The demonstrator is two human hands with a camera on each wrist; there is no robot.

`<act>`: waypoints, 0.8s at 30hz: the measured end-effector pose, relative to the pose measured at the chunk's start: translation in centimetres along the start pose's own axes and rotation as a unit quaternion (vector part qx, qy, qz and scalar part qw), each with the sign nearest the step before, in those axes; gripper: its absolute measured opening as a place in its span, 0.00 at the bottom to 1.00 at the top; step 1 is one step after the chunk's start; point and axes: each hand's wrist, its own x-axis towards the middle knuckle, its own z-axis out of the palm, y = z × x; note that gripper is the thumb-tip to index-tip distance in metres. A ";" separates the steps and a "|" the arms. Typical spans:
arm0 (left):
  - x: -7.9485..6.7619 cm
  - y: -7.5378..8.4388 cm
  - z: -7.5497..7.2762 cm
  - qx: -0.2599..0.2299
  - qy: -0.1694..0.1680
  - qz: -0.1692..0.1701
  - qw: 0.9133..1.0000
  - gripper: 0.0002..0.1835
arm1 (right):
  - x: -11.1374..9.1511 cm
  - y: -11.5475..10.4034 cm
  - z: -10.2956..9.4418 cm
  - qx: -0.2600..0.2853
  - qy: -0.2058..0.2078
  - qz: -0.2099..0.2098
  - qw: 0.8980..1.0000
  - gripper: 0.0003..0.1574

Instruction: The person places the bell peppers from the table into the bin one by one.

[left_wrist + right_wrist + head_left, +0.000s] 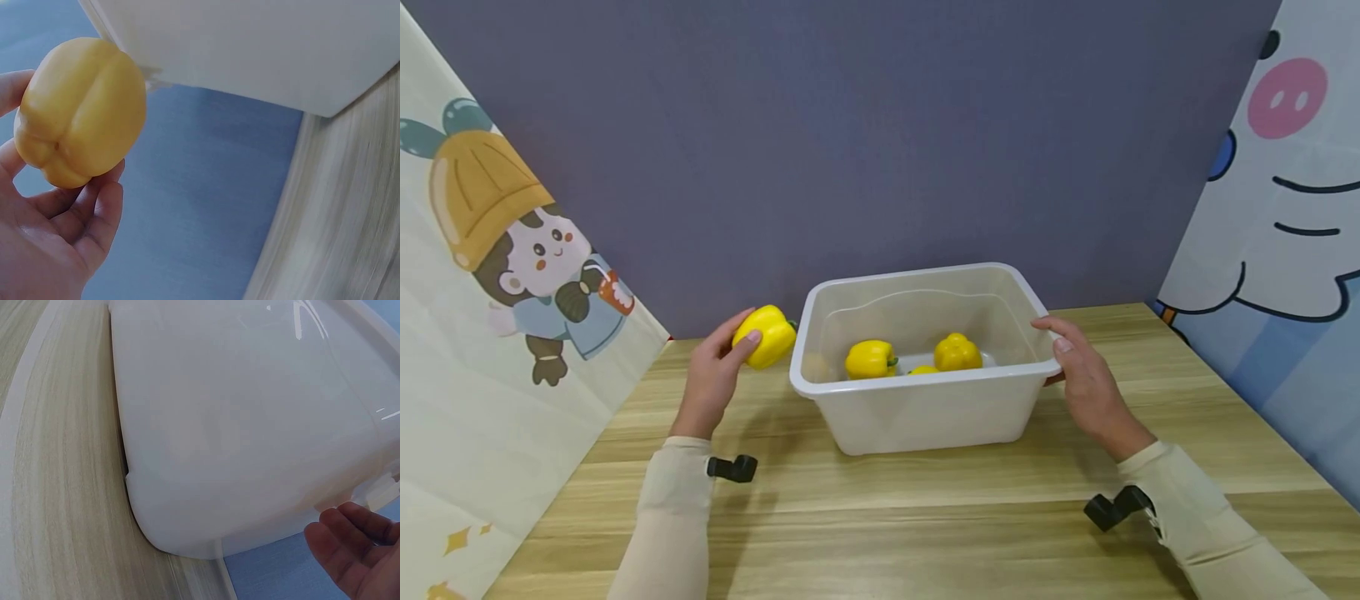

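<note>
My left hand (709,379) holds a yellow bell pepper (765,337) between thumb and fingers, just left of the white plastic bin (925,417). Its green stem points toward the bin. In the left wrist view the pepper (84,112) shows its lobed bottom end, with curled fingers under it. My right hand (1088,385) grips the bin's right rim, thumb on top and fingers below the edge. Inside the bin lie a yellow bell pepper (870,359) on its side, another pepper (957,353) to the right, and a third one (923,369) mostly hidden behind the front rim.
The bin stands on a wood-grain table (880,517), close to a dark grey-blue back panel (880,150). Cartoon-printed sheets flank it, a child figure (542,250) at left and a pig-like figure (1300,167) at right. Each wrist wears a black camera mount.
</note>
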 end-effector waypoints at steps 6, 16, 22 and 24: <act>-0.1 0.3 0.1 -0.002 -0.003 0.007 1.000 0.28 | 0.0 0.0 -0.1 -0.011 -0.005 -0.009 1.000 0.27; -0.3 1.2 -0.1 0.000 0.003 0.019 1.000 0.27 | 0.0 0.2 0.0 -0.009 -0.008 -0.011 1.000 0.27; -0.2 1.5 -0.2 0.005 0.006 0.017 1.000 0.28 | 0.0 0.2 0.0 -0.006 -0.006 -0.010 1.000 0.28; -0.2 1.6 -0.2 0.007 0.006 0.018 1.000 0.28 | 0.1 0.1 0.0 -0.004 -0.006 -0.010 1.000 0.28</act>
